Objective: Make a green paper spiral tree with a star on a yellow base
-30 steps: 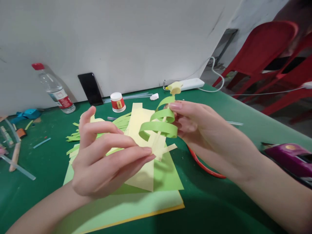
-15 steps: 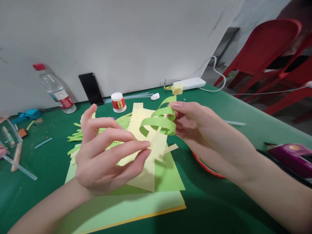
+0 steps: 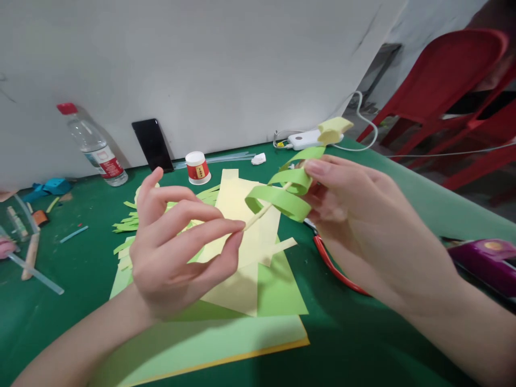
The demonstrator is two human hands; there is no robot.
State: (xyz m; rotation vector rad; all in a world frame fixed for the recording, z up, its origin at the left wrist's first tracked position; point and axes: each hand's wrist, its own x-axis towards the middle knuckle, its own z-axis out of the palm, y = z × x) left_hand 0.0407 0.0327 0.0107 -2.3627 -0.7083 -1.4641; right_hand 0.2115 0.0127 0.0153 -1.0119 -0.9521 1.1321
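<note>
Green spiral (image 3: 282,200) coiled round tilted stick (image 3: 262,212), yellow cap (image 3: 334,130) atop. Stick end pinched in left hand (image 3: 177,252) grip; spiral pinched in right hand (image 3: 363,215) grip.

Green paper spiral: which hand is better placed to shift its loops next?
Probably right: the right hand holds the green paper spiral, while the left hand only pinches the stick at its lower end.

I get bright, even light from overhead: my left hand (image 3: 181,252) drops only a soft shadow on the light-green paper sheets (image 3: 282,293). The thin wooden stick (image 3: 258,216) and curled green paper strip (image 3: 282,200) read sharp. Toward the frame edges the clear plastic water bottle (image 3: 94,148) leans with lens distortion, and the red plastic chairs (image 3: 443,80) look soft.
</note>
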